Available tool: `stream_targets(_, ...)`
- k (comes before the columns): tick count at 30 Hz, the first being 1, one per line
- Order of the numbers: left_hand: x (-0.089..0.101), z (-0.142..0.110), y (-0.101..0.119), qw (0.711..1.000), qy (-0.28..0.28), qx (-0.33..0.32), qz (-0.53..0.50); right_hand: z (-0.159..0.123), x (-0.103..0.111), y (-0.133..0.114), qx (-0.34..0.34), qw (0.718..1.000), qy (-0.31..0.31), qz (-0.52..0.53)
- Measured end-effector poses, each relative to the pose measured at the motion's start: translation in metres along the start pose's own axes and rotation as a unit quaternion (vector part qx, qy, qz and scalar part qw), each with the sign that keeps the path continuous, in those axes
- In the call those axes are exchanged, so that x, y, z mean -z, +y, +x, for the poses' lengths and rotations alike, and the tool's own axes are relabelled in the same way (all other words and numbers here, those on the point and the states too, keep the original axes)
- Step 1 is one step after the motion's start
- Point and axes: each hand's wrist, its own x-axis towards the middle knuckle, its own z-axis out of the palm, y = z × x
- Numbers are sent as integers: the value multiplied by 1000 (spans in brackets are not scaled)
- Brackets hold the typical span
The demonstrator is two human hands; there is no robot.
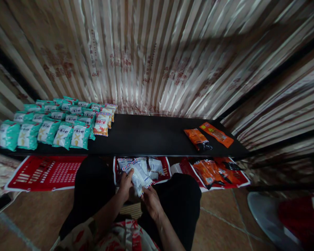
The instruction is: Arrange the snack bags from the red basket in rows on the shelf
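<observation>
Between my knees, a white snack packet (138, 178) with a red-and-blue striped edge is held in both hands, its printed back turned up. My left hand (126, 182) grips its left side, thumb on top. My right hand (150, 199) pinches its lower right corner. Just beyond, a red basket (168, 170) holds several more white packets (156, 165). On the black shelf (143, 134), several orange-and-white snack packets (102, 124) stand beside rows of teal snack packets (79, 134) at the left.
Two orange packets, one dark-ended (196, 138) and one flat (216, 134), lie on the shelf's right. Below it are a red basket (65, 170) at left and another with orange packets (208, 171) at right. A striped curtain (157, 55) hangs behind. A pale tub (261, 212) stands lower right.
</observation>
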Motion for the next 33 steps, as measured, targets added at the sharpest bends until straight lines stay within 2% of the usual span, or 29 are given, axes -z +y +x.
stream_targets(5, 5, -1, 4, 1000, -11, 6, 2, 2, 2, -2, 22, 1000, -13, -3)
stream_targets(17, 13, -15, 14, 999, -14, 34, -3, 7, 6, -5, 70, 996, 41, 38)
stream_targets(27, 12, -25, 6, 994, 16, 70, -85, 8, 5, -10, 80, 988, 99, 82)
stream_targets(30, 10, -26, 2, 990, 20, 73, -116, 5, 4, -9, 78, 986, 102, 110)
stream_targets(33, 6, -28, 0, 987, 21, 67, -143, -3, -3, -6, 65, 985, 76, 139)
